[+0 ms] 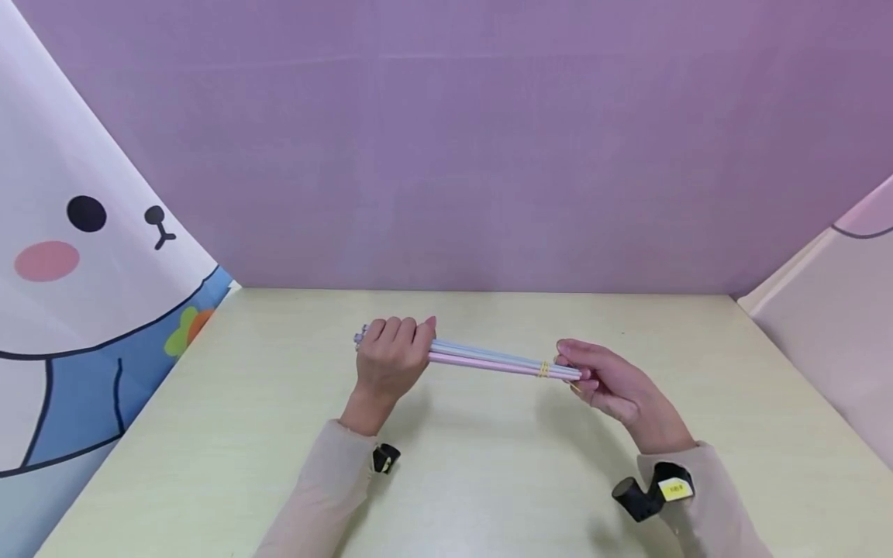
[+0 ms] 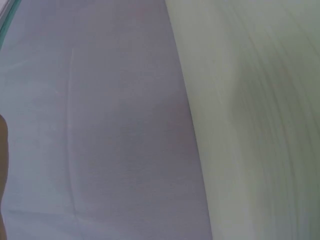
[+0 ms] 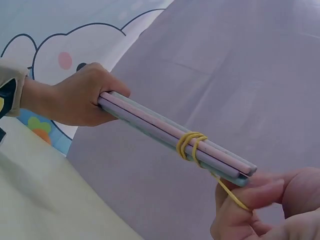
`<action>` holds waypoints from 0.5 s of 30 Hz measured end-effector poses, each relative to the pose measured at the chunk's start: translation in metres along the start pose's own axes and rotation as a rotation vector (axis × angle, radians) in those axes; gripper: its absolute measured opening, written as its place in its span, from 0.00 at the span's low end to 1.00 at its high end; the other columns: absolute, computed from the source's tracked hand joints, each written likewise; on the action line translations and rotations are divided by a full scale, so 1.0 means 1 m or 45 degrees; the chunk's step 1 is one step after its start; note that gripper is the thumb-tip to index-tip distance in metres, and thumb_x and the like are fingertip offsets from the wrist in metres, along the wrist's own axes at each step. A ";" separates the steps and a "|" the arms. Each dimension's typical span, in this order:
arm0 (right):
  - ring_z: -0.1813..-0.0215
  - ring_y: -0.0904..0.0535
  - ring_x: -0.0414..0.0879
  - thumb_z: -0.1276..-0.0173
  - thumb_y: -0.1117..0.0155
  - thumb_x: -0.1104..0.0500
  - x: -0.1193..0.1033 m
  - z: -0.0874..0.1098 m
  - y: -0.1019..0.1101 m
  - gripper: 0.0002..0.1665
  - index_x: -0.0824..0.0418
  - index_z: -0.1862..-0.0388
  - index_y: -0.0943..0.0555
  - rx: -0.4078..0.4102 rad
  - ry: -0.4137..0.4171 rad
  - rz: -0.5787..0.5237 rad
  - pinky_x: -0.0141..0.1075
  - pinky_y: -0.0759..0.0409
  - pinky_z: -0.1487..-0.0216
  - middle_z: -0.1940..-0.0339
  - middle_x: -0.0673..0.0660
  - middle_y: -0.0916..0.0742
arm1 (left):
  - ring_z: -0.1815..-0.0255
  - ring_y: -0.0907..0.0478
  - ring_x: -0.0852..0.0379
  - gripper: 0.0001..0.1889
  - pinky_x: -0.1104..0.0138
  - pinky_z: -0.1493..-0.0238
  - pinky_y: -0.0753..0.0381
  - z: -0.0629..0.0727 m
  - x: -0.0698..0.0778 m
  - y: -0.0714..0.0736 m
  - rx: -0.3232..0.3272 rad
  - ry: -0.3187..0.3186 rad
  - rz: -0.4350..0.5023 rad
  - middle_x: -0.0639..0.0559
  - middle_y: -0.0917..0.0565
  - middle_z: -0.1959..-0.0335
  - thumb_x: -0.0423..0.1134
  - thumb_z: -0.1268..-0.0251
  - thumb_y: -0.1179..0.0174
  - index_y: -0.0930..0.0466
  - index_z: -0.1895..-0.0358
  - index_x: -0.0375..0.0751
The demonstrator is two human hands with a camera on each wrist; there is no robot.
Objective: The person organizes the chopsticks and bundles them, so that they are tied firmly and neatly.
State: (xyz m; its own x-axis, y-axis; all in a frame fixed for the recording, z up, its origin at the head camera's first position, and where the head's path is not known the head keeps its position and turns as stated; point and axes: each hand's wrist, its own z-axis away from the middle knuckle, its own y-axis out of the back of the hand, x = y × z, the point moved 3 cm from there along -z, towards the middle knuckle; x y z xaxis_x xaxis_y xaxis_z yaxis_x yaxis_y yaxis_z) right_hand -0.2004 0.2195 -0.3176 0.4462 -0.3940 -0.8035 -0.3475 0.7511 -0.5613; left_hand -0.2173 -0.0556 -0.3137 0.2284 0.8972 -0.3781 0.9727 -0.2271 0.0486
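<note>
My left hand point(image 1: 396, 345) grips a bundle of pastel chopsticks point(image 1: 481, 358) near one end, fingers wrapped round it. The bundle hangs above the table, pointing right, pink, lilac and blue-green sticks side by side. A yellow rubber band point(image 3: 188, 145) is wound several times round the sticks close to their right tips. From it one strand stretches to my right hand point(image 3: 260, 205), where thumb and fingers pinch it just past the tips. In the head view the right hand point(image 1: 614, 384) partly covers the strand. Only a sliver of hand point(image 2: 3, 175) shows in the left wrist view.
A pale wooden table point(image 1: 474, 480) lies beneath both hands. Behind it rises a purple cloth backdrop point(image 1: 481, 155). A printed cartoon cloth point(image 1: 84, 310) borders the left side, and another white cloth point(image 1: 837, 325) the right. Black camera mounts point(image 1: 652, 492) sit on the wrists.
</note>
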 end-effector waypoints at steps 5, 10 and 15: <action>0.64 0.17 0.39 0.23 0.60 0.65 -0.009 0.009 0.001 0.16 0.65 0.53 0.22 -0.045 0.037 -0.155 0.24 0.21 0.65 0.56 0.60 0.14 | 0.91 0.29 0.57 0.21 0.69 0.85 0.30 0.002 -0.002 -0.001 -0.047 0.018 -0.027 0.52 0.27 0.92 0.36 0.32 0.49 0.32 0.88 0.42; 0.38 0.23 0.55 0.24 0.71 0.70 -0.018 0.016 -0.005 0.26 0.67 0.36 0.29 -0.371 0.102 -0.208 0.36 0.22 0.44 0.38 0.70 0.23 | 0.91 0.29 0.56 0.22 0.69 0.85 0.32 0.005 -0.002 -0.002 -0.063 0.036 -0.023 0.52 0.27 0.92 0.36 0.30 0.50 0.31 0.88 0.41; 0.41 0.20 0.53 0.26 0.71 0.73 -0.023 0.019 -0.016 0.28 0.63 0.31 0.35 -0.429 0.281 0.149 0.35 0.20 0.47 0.38 0.66 0.22 | 0.91 0.29 0.56 0.21 0.69 0.85 0.32 0.006 -0.002 -0.003 -0.103 0.047 -0.035 0.51 0.25 0.91 0.36 0.31 0.48 0.30 0.87 0.41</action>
State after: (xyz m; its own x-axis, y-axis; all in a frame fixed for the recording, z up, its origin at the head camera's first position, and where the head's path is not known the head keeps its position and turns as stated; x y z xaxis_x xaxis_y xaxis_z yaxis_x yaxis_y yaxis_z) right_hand -0.1898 0.2262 -0.2862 0.2130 -0.4477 -0.8684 -0.6520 0.5968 -0.4676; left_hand -0.2212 -0.0592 -0.3181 0.2017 0.9162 -0.3463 0.9784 -0.1725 0.1136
